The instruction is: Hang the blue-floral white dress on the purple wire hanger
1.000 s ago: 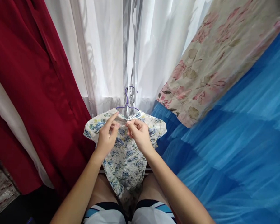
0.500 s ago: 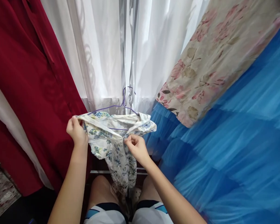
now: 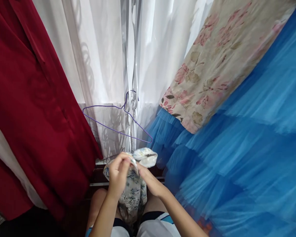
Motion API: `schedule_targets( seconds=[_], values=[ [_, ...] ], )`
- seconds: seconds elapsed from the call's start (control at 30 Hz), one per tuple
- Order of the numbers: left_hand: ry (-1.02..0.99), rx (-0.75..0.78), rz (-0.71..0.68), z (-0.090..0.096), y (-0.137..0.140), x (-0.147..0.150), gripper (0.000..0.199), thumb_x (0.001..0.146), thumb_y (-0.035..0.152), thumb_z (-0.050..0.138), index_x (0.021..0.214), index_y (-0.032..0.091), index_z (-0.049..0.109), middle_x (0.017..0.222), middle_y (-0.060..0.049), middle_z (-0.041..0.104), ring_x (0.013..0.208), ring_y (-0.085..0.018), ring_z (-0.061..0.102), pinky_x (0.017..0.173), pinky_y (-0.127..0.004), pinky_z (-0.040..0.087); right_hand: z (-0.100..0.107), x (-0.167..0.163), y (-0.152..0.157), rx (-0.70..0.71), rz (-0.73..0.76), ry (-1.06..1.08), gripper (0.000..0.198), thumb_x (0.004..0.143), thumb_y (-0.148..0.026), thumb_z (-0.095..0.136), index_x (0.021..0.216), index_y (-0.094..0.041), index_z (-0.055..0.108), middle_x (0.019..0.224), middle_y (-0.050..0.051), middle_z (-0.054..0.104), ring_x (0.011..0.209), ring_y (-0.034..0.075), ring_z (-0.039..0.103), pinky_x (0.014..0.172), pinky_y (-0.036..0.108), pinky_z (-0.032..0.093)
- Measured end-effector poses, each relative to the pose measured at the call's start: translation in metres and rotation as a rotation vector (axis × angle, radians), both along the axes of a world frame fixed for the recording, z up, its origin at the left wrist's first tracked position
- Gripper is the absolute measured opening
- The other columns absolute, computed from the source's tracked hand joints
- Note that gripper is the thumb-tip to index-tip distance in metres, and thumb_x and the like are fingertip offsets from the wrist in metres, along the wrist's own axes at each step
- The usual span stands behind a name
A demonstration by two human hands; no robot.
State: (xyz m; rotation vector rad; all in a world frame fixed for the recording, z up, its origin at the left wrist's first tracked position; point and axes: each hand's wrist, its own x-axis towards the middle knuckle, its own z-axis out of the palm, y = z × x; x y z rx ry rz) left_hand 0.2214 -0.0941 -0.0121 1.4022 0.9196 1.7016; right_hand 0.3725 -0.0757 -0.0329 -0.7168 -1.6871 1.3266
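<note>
Both my hands hold a white garment [image 3: 130, 194] with a blue and green floral print, gathered at its top and hanging down over my lap. My left hand [image 3: 119, 169] pinches the gathered cloth. Close beside it, my right hand [image 3: 148, 177] grips the same fabric, its fingertips partly hidden in the folds. A loop of the cloth sticks out beyond my right hand. Just above hangs a purple wire hanger [image 3: 108, 127], tilted, bare of any garment and apart from my hands.
White curtains [image 3: 101, 59] fill the back, with a hanging metal strip or chain [image 3: 132, 49] in front. A dark red cloth [image 3: 46, 115] hangs left. To the right hang a cream floral cloth [image 3: 199, 75] and a blue tiered tulle dress [image 3: 236, 148].
The floral garment has come off the purple hanger and moved down toward my lap. My left hand has moved right to meet my right hand, and the hanger now hangs tilted and bare.
</note>
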Motion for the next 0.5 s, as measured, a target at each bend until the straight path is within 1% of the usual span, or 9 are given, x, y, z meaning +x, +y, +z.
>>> schedule_targets(
  seconds=[0.07, 0.1, 0.13, 0.2, 0.27, 0.3, 0.37, 0.43, 0.5],
  values=[
    [0.351, 0.040, -0.193, 0.018, -0.019, 0.009, 0.017, 0.092, 0.030, 0.057, 0.084, 0.021, 0.069, 0.086, -0.004, 0.066, 0.080, -0.019, 0.060, 0.076, -0.029, 0.047, 0.002, 0.000, -0.006, -0.309, 0.116, 0.131, 0.071, 0.082, -0.083, 0.033, 0.080, -0.021, 0.067, 0.085, 0.008, 0.065, 0.096, 0.027, 0.059, 0.086, 0.040, 0.046],
    [0.465, 0.038, -0.278, 0.024, -0.026, 0.011, 0.015, 0.092, 0.028, 0.057, 0.088, 0.023, 0.071, 0.086, -0.004, 0.066, 0.081, -0.019, 0.060, 0.076, -0.029, 0.047, 0.001, -0.001, -0.009, -0.442, 0.139, 0.201, 0.074, 0.080, -0.086, 0.031, 0.070, -0.021, 0.064, 0.075, 0.007, 0.062, 0.089, 0.026, 0.061, 0.080, 0.038, 0.048],
    [0.523, 0.033, -0.329, 0.028, -0.030, 0.011, 0.015, 0.092, 0.027, 0.057, 0.094, 0.024, 0.072, 0.087, -0.004, 0.067, 0.082, -0.019, 0.061, 0.076, -0.028, 0.047, -0.001, 0.000, -0.011, -0.537, 0.148, 0.271, 0.072, 0.078, -0.086, 0.035, 0.064, -0.021, 0.060, 0.068, 0.005, 0.059, 0.083, 0.025, 0.061, 0.076, 0.037, 0.048],
    [0.503, 0.045, -0.292, 0.029, -0.033, 0.006, 0.020, 0.092, 0.028, 0.058, 0.108, 0.027, 0.069, 0.095, -0.005, 0.067, 0.088, -0.020, 0.062, 0.080, -0.028, 0.048, -0.005, 0.002, -0.016, -0.631, 0.170, 0.376, 0.061, 0.080, -0.077, 0.049, 0.061, -0.020, 0.058, 0.065, 0.004, 0.058, 0.078, 0.023, 0.062, 0.074, 0.034, 0.048],
    [0.420, 0.058, -0.202, 0.021, -0.028, -0.001, 0.032, 0.093, 0.032, 0.058, 0.124, 0.027, 0.061, 0.112, -0.008, 0.064, 0.105, -0.023, 0.060, 0.093, -0.032, 0.046, -0.005, 0.009, -0.023, -0.681, 0.213, 0.403, 0.049, 0.081, -0.065, 0.059, 0.068, -0.018, 0.064, 0.070, 0.005, 0.063, 0.076, 0.022, 0.063, 0.076, 0.033, 0.048],
    [0.391, 0.045, -0.209, 0.014, -0.025, -0.004, 0.037, 0.094, 0.037, 0.055, 0.130, 0.026, 0.057, 0.118, -0.010, 0.062, 0.113, -0.024, 0.057, 0.099, -0.035, 0.044, -0.002, 0.014, -0.026, -0.702, 0.245, 0.379, 0.045, 0.079, -0.061, 0.064, 0.073, -0.017, 0.066, 0.073, 0.006, 0.066, 0.075, 0.021, 0.064, 0.076, 0.033, 0.048],
    [0.387, -0.041, -0.383, -0.002, -0.019, -0.007, 0.046, 0.096, 0.049, 0.046, 0.132, 0.023, 0.056, 0.119, -0.013, 0.063, 0.116, -0.027, 0.055, 0.102, -0.039, 0.041, 0.012, 0.027, -0.032, -0.720, 0.330, 0.275, 0.044, 0.068, -0.057, 0.076, 0.077, -0.015, 0.069, 0.075, 0.005, 0.066, 0.068, 0.018, 0.061, 0.071, 0.029, 0.047],
    [0.440, -0.143, -0.632, -0.019, -0.016, -0.007, 0.054, 0.094, 0.060, 0.040, 0.113, 0.018, 0.067, 0.099, -0.011, 0.067, 0.099, -0.027, 0.061, 0.089, -0.036, 0.048, 0.037, 0.044, -0.033, -0.662, 0.469, 0.073, 0.042, 0.060, -0.051, 0.083, 0.075, -0.014, 0.069, 0.068, 0.001, 0.061, 0.058, 0.012, 0.053, 0.060, 0.023, 0.043],
    [0.524, -0.179, -0.741, -0.031, -0.013, -0.011, 0.054, 0.089, 0.064, 0.048, 0.087, 0.015, 0.071, 0.081, -0.007, 0.065, 0.079, -0.023, 0.060, 0.072, -0.030, 0.048, 0.070, 0.066, -0.027, -0.533, 0.624, -0.215, 0.035, 0.066, -0.043, 0.082, 0.070, -0.012, 0.067, 0.060, -0.002, 0.054, 0.053, 0.008, 0.044, 0.053, 0.020, 0.036]
  ],
)
